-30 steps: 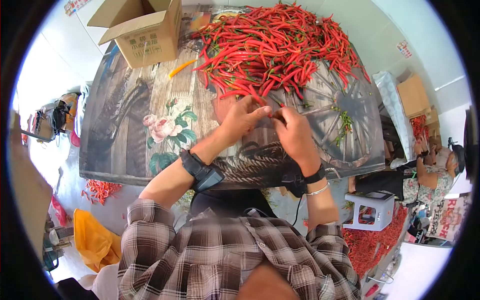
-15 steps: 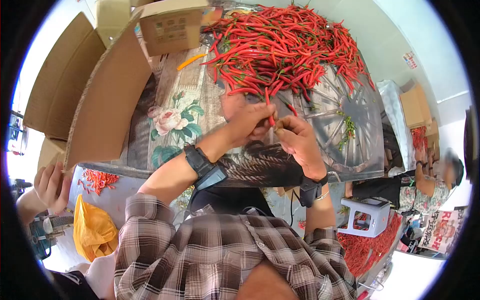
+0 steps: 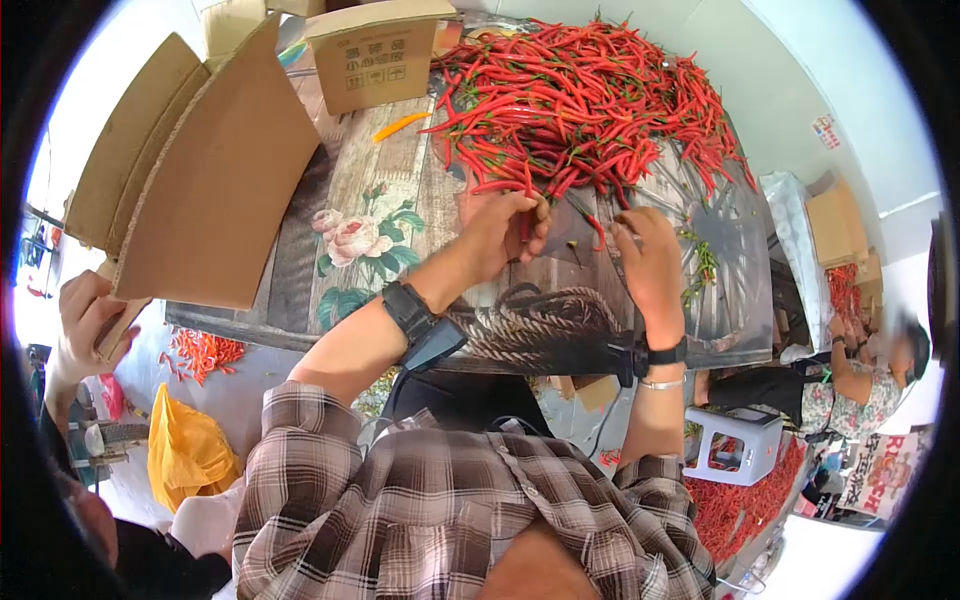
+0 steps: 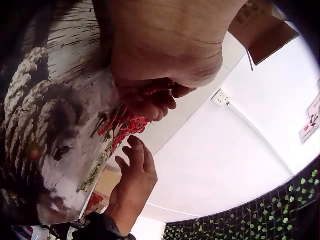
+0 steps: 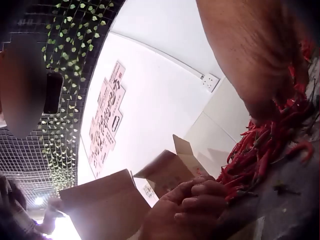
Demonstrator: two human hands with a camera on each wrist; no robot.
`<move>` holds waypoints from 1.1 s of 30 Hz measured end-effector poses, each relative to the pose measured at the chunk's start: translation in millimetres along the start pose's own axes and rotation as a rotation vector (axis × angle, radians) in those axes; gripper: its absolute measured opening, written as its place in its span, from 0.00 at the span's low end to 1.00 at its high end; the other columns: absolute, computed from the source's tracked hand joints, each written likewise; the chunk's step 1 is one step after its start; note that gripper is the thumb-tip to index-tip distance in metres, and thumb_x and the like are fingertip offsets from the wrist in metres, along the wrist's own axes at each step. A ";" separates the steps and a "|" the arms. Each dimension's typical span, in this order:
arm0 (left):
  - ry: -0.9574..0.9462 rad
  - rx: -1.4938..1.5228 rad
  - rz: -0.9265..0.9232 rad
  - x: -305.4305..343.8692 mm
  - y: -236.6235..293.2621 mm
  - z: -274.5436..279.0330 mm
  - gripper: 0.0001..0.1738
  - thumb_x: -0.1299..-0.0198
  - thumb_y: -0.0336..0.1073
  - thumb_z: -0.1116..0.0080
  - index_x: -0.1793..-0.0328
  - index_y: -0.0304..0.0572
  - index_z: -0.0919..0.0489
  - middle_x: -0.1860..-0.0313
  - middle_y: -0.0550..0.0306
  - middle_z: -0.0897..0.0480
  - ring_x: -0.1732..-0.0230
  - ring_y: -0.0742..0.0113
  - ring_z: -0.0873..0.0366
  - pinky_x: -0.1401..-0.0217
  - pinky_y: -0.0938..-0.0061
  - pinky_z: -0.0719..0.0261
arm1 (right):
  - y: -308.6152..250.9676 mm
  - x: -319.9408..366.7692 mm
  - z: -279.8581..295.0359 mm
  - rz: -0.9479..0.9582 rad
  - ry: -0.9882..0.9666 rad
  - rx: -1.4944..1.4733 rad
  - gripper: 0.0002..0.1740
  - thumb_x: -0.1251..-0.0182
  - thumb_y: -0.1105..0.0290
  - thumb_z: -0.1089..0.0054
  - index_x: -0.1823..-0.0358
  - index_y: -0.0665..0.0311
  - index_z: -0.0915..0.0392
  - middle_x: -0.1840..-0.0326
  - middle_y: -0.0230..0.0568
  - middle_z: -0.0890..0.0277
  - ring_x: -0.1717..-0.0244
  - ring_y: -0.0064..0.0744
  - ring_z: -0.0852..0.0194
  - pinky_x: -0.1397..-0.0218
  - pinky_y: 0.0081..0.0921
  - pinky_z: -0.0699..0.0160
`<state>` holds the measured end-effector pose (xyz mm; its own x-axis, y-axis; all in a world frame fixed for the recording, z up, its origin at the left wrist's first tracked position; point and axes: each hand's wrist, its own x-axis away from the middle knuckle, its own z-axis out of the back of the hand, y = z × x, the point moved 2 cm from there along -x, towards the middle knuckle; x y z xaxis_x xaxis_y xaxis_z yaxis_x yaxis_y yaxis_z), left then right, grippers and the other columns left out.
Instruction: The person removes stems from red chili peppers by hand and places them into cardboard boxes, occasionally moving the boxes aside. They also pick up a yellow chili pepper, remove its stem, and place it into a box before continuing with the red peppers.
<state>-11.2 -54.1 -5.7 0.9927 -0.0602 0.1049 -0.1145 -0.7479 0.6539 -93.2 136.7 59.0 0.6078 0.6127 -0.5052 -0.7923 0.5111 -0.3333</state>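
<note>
Red chili peppers (image 3: 575, 100) lie heaped across the back of the printed table (image 3: 400, 165). The left hand (image 3: 495, 240) pinches a red pepper (image 3: 527, 180) at the heap's front edge; in the left wrist view, red shows under its curled fingers. Apart from it, to the right, is the right hand (image 3: 652, 265), fingers loosely bent, with nothing visible in them. Between the hands are a loose red pepper (image 3: 597, 228) and a small green stem piece (image 3: 574, 247). The right wrist view shows the left hand (image 5: 192, 205) low and the right hand (image 5: 255, 60) above the peppers.
At the left, another person's hand (image 3: 85, 320) holds a large open carton (image 3: 215, 180) over the table edge. A smaller carton (image 3: 370, 75) and a yellow pepper (image 3: 401, 126) are behind it. Green stems (image 3: 703, 260) lie at right; a stool (image 3: 735, 448) stands below.
The right hand has moved right, away from the left hand and its pepper. A stem piece has appeared between them. The large carton and the other person's hand have come into view at left.
</note>
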 end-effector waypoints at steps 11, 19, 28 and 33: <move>0.045 0.053 -0.018 1.2 9.2 2.6 0.06 0.40 0.38 0.45 0.61 0.46 0.27 0.79 0.70 0.34 0.83 0.79 0.41 0.83 0.83 0.46 | 29.3 -9.4 -42.9 -0.114 -0.097 0.050 0.12 0.43 0.69 0.40 0.58 0.65 0.26 0.67 0.46 0.27 0.64 0.46 0.25 0.62 0.41 0.26; 0.014 -0.316 0.045 1.1 -1.6 -5.6 0.16 0.41 0.40 0.38 0.49 0.44 0.23 0.77 0.74 0.32 0.81 0.85 0.41 0.80 0.86 0.45 | -29.3 -12.6 -27.5 -0.578 -0.164 -1.240 0.07 0.33 0.73 0.45 0.57 0.68 0.23 0.74 0.32 0.26 0.81 0.17 0.34 0.82 0.16 0.38; -0.041 -0.530 0.049 5.1 -6.5 -7.9 0.13 0.41 0.43 0.37 0.55 0.46 0.19 0.78 0.74 0.30 0.81 0.86 0.41 0.81 0.85 0.47 | -30.8 -3.3 -40.7 -0.404 -0.144 -0.881 0.07 0.38 0.73 0.40 0.60 0.68 0.23 0.74 0.31 0.27 0.76 0.23 0.31 0.77 0.22 0.36; -0.007 -0.594 0.021 1.8 -6.1 -7.6 0.11 0.41 0.41 0.38 0.59 0.43 0.18 0.76 0.72 0.27 0.77 0.85 0.36 0.77 0.85 0.41 | -56.7 -10.4 -29.4 -0.003 0.028 -0.267 0.04 0.44 0.77 0.42 0.67 0.67 0.26 0.71 0.43 0.31 0.70 0.45 0.27 0.69 0.35 0.30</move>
<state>-9.0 -44.6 -3.8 0.9899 -0.0772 0.1185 -0.1342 -0.2480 0.9594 -56.2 83.7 59.8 0.6116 0.5925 -0.5243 -0.7788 0.3340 -0.5310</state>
